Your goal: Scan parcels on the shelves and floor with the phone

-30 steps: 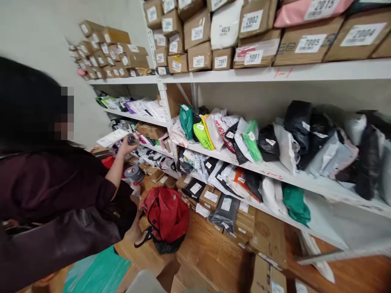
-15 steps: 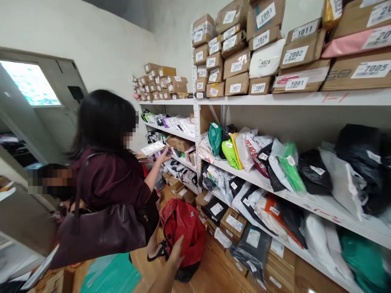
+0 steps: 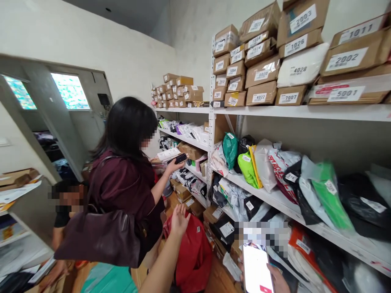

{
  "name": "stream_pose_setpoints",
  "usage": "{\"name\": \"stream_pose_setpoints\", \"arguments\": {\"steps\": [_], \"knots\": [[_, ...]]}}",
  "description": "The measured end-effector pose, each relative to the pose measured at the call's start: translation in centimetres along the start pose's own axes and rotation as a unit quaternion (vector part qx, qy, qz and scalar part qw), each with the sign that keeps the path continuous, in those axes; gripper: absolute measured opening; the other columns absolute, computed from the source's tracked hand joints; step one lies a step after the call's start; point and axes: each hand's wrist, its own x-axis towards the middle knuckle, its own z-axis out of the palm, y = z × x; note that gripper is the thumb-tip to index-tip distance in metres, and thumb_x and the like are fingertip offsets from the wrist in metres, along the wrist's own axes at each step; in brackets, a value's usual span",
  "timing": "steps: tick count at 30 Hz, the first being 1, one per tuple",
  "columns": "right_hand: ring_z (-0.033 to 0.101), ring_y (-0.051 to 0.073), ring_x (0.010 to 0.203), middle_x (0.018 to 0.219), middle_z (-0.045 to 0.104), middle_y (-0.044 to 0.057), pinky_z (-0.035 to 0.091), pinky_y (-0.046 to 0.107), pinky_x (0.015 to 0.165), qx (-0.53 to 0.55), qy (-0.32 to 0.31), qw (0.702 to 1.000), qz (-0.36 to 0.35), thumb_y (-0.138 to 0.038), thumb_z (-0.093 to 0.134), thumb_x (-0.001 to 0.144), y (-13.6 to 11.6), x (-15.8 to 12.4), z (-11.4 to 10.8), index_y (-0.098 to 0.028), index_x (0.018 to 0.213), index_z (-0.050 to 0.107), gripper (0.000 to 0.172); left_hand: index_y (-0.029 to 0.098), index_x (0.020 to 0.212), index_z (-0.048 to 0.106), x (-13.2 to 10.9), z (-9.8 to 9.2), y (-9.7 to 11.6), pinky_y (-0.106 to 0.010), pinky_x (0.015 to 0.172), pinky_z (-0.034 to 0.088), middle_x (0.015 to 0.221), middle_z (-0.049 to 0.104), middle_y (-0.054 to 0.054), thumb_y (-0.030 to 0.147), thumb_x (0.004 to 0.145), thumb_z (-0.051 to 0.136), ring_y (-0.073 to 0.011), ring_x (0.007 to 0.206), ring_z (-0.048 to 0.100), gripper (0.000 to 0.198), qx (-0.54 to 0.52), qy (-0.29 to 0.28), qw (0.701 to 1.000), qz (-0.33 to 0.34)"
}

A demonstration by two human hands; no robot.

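My left hand [image 3: 179, 220] reaches forward at the centre with its fingers apart and slightly curled, holding nothing. It appears in front of a red backpack [image 3: 195, 252] on the floor; whether they touch, I cannot tell. At the lower right, my right hand [image 3: 276, 280] grips a smartphone [image 3: 257, 268] whose lit screen is mostly white with a red patch near its bottom. Behind the phone are bagged parcels and boxes on the lower shelves, including an orange parcel [image 3: 297, 244].
A person in a maroon top [image 3: 125, 187] stands at left with a dark shoulder bag [image 3: 104, 240], holding papers [image 3: 168, 154] and a phone [image 3: 179, 158]. Another person crouches behind. White shelving [image 3: 275, 110] carries numbered boxes and bagged parcels. A green sheet [image 3: 108, 278] lies on the floor.
The smartphone in my right hand has come into view at the lower right. My left hand has risen. The view has turned left, and the standing person's phone now shows more clearly.
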Motion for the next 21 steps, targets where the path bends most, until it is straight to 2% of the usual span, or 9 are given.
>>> {"name": "stream_pose_setpoints", "arguments": {"steps": [3, 5, 8, 10, 12, 14, 16, 18, 21], "knots": [[0.069, 0.034, 0.095, 0.105, 0.073, 0.016, 0.052, 0.050, 0.088, 0.028, -0.058, 0.998, 0.016, -0.043, 0.076, 0.066, -2.0, 5.6, -0.7, -0.015, 0.100, 0.074, 0.044, 0.024, 0.099, 0.064, 3.3, 1.4, 0.6, -0.039, 0.097, 0.045, 0.132, 0.055, -0.005, 0.037, 0.094, 0.043, -0.0193, 0.129, 0.045, 0.025, -0.004, 0.015, 1.000, 0.022], [0.068, 0.033, 0.097, 0.110, 0.072, 0.016, 0.051, 0.049, 0.089, 0.030, -0.099, 0.994, 0.017, -0.042, 0.077, 0.067, -3.6, 9.6, -0.8, -0.015, 0.104, 0.073, 0.046, 0.023, 0.096, 0.062, 6.3, 3.2, 1.3, -0.034, 0.092, 0.047, 0.127, 0.057, -0.003, 0.035, 0.094, 0.043, -0.0167, 0.123, 0.050, 0.023, -0.002, 0.023, 0.999, 0.038], [0.068, 0.031, 0.094, 0.107, 0.073, 0.014, 0.051, 0.048, 0.088, 0.017, -0.152, 0.988, 0.020, -0.042, 0.074, 0.071, -6.7, 15.8, -0.8, -0.016, 0.107, 0.070, 0.044, 0.024, 0.094, 0.061, 11.4, 7.3, 2.0, -0.028, 0.086, 0.048, 0.120, 0.060, -0.001, 0.036, 0.095, 0.041, -0.0131, 0.113, 0.055, 0.023, 0.012, 0.029, 0.998, 0.055], [0.067, 0.030, 0.094, 0.108, 0.071, 0.015, 0.052, 0.047, 0.085, 0.010, -0.164, 0.986, 0.035, -0.044, 0.074, 0.071, -8.8, 20.1, -1.2, -0.015, 0.110, 0.068, 0.049, 0.024, 0.096, 0.061, 14.5, 10.5, 1.4, -0.028, 0.085, 0.048, 0.120, 0.061, -0.001, 0.039, 0.097, 0.037, -0.0132, 0.110, 0.056, 0.028, 0.034, 0.023, 0.998, 0.045], [0.068, 0.029, 0.091, 0.107, 0.071, 0.015, 0.054, 0.045, 0.082, 0.008, -0.160, 0.985, 0.063, -0.046, 0.075, 0.067, -10.7, 24.2, -2.0, -0.013, 0.109, 0.067, 0.054, 0.021, 0.102, 0.063, 16.3, 13.9, -0.4, -0.033, 0.086, 0.048, 0.121, 0.062, -0.006, 0.038, 0.095, 0.042, -0.0175, 0.111, 0.057, 0.028, 0.065, -0.006, 0.998, -0.002], [0.069, 0.030, 0.088, 0.104, 0.072, 0.017, 0.055, 0.044, 0.079, 0.010, -0.147, 0.985, 0.093, -0.048, 0.075, 0.066, -12.1, 27.8, -2.9, -0.011, 0.108, 0.067, 0.057, 0.016, 0.110, 0.064, 16.8, 17.0, -3.2, -0.037, 0.088, 0.047, 0.122, 0.063, -0.012, 0.035, 0.092, 0.051, -0.0233, 0.114, 0.058, 0.029, 0.135, -0.079, 0.984, -0.082], [0.070, 0.031, 0.084, 0.102, 0.072, 0.019, 0.055, 0.046, 0.076, 0.011, -0.134, 0.983, 0.122, -0.052, 0.071, 0.070, -13.0, 31.0, -3.7, -0.009, 0.110, 0.066, 0.058, 0.016, 0.119, 0.062, 16.2, 19.6, -6.4, -0.036, 0.091, 0.046, 0.123, 0.063, -0.014, 0.036, 0.090, 0.057, -0.0248, 0.113, 0.059, 0.036, 0.247, -0.182, 0.941, -0.144], [0.071, 0.032, 0.079, 0.097, 0.073, 0.019, 0.055, 0.047, 0.075, 0.010, -0.123, 0.981, 0.149, -0.055, 0.066, 0.075, -13.5, 33.5, -4.2, -0.009, 0.109, 0.066, 0.058, 0.016, 0.123, 0.061, 15.7, 21.6, -9.2, -0.035, 0.090, 0.046, 0.118, 0.066, -0.013, 0.041, 0.087, 0.062, -0.0241, 0.105, 0.063, 0.044, 0.331, -0.227, 0.908, -0.118], [0.071, 0.029, 0.074, 0.091, 0.075, 0.016, 0.056, 0.043, 0.073, 0.013, -0.109, 0.979, 0.173, -0.058, 0.064, 0.078, -14.0, 36.3, -4.4, -0.010, 0.109, 0.066, 0.057, 0.015, 0.121, 0.063, 16.4, 23.3, -11.3, -0.035, 0.086, 0.048, 0.110, 0.069, -0.012, 0.046, 0.083, 0.066, -0.0239, 0.097, 0.064, 0.049, 0.385, -0.211, 0.898, -0.029]]}}
